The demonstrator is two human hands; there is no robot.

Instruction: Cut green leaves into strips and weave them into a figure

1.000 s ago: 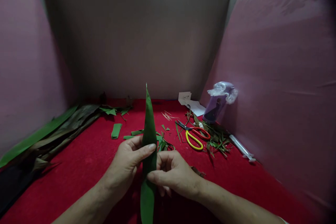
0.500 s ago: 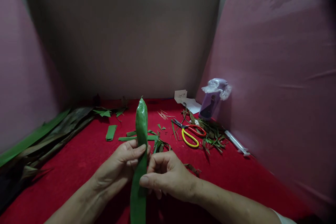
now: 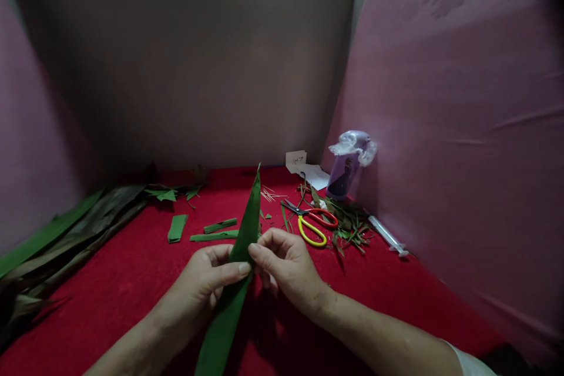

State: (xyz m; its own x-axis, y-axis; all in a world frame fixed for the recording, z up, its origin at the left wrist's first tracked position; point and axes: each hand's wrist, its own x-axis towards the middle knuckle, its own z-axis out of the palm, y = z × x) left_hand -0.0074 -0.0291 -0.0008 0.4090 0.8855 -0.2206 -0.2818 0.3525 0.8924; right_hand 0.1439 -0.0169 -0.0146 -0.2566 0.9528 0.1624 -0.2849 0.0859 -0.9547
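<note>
A long green leaf (image 3: pixel 229 305) slants up from the bottom middle, its pointed tip reaching toward the back. My left hand (image 3: pixel 202 285) pinches the leaf from the left, thumb pressed on its face. My right hand (image 3: pixel 286 267) pinches the leaf's right edge near the same spot with thumb and forefinger, its other fingers curled. Both hands hover just above the red cloth (image 3: pixel 132 282).
Red-and-yellow scissors (image 3: pixel 312 223) lie right of the hands amid leaf scraps (image 3: pixel 350 226). A purple bottle with a plastic wrap (image 3: pixel 348 164), white paper (image 3: pixel 308 167), toothpicks (image 3: pixel 268 192) and a syringe (image 3: pixel 388 236) sit at the back right. Cut leaf strips (image 3: pixel 214 232) and long leaves (image 3: pixel 66 229) lie left.
The leaf went from upright to leaning right, and its tip looks flat and pointed again after appearing curled. My right hand slid up to pinch the edge higher. The view shifted right.
</note>
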